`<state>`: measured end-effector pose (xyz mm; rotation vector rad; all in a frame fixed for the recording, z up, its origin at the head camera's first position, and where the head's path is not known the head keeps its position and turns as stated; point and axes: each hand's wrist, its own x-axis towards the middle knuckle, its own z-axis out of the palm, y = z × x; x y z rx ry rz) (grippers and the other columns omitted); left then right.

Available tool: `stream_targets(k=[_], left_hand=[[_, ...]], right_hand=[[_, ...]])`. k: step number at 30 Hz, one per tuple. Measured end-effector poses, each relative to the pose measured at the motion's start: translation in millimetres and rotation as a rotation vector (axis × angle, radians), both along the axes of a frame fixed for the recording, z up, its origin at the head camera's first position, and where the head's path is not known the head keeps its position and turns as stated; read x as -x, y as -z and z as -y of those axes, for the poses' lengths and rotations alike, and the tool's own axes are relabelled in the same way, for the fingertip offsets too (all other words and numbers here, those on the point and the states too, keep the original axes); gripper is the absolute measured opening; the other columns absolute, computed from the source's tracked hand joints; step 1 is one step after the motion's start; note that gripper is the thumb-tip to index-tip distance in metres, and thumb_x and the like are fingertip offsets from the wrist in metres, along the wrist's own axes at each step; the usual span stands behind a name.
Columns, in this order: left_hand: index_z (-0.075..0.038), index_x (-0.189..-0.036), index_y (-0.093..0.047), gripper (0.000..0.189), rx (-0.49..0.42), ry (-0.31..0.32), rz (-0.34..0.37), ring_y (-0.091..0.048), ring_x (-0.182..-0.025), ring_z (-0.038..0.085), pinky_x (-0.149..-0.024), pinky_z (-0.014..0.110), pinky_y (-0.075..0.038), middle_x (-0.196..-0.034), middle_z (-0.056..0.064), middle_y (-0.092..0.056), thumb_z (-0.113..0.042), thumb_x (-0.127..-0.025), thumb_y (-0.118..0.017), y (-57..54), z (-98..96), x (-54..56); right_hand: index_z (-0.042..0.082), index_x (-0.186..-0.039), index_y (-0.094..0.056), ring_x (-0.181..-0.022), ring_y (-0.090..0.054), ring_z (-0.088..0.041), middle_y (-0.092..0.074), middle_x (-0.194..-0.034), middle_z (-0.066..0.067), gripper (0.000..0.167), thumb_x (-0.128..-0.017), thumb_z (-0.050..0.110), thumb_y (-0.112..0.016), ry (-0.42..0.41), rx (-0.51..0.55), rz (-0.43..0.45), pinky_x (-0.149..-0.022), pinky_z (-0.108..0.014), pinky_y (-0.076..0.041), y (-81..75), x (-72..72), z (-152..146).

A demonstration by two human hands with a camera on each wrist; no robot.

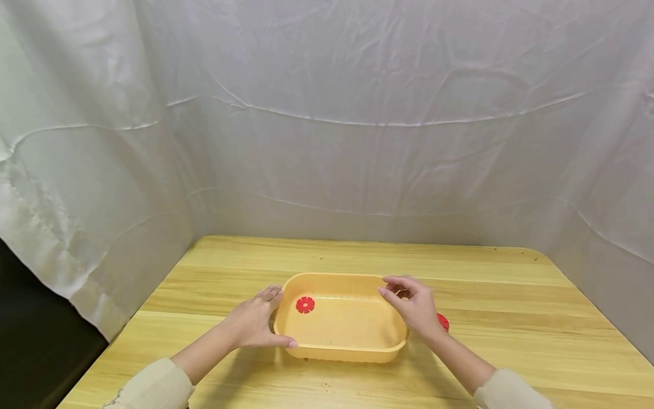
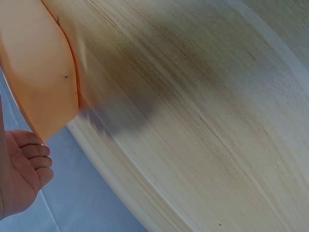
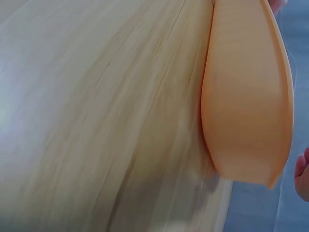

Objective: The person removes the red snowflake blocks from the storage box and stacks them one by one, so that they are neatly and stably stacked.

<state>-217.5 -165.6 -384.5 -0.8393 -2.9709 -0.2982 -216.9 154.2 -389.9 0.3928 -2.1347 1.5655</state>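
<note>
A shallow yellow plastic basin (image 1: pixel 347 355) stands upright on the wooden table. Inside it, near the back left corner, lies a red flower-shaped disc (image 1: pixel 305 305) with notched edges. At the basin's left end is my left hand (image 1: pixel 255 321), its thumb stretched along the front left rim and its fingers by the left side. My right hand (image 1: pixel 414 304) hovers over the right end, fingers loosely bent, with nothing seen between thumb and fingertips. A second red piece (image 1: pixel 443 322) shows partly behind my right wrist. In the right wrist view, a gap separates the hand from the basin's wall (image 3: pixel 246 96).
The wood-grain table (image 1: pixel 511 318) extends around the basin on all sides. Pale curtains (image 1: pixel 357 159) hang behind it and along both sides. A dark area (image 1: pixel 36 329) lies beyond the table's left edge.
</note>
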Motion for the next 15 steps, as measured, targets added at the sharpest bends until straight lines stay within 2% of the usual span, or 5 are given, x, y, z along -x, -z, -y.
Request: stream_targets(k=[15], left_hand=[[0.009, -0.134, -0.042, 0.110, 0.004, -0.001, -0.013, -0.036, -0.133, 0.041, -0.101, 0.055, -0.040, -0.142, 0.026, -0.040, -0.073, -0.065, -0.063, 1.1, -0.1, 0.5]], right_hand=[[-0.006, -0.096, -0.068, -0.071, -0.055, 0.000, -0.062, -0.079, -0.007, 0.021, -0.077, 0.002, -0.071, -0.055, 0.019, 0.064, -0.063, -0.016, -0.048, -0.1, 10.0, 26]])
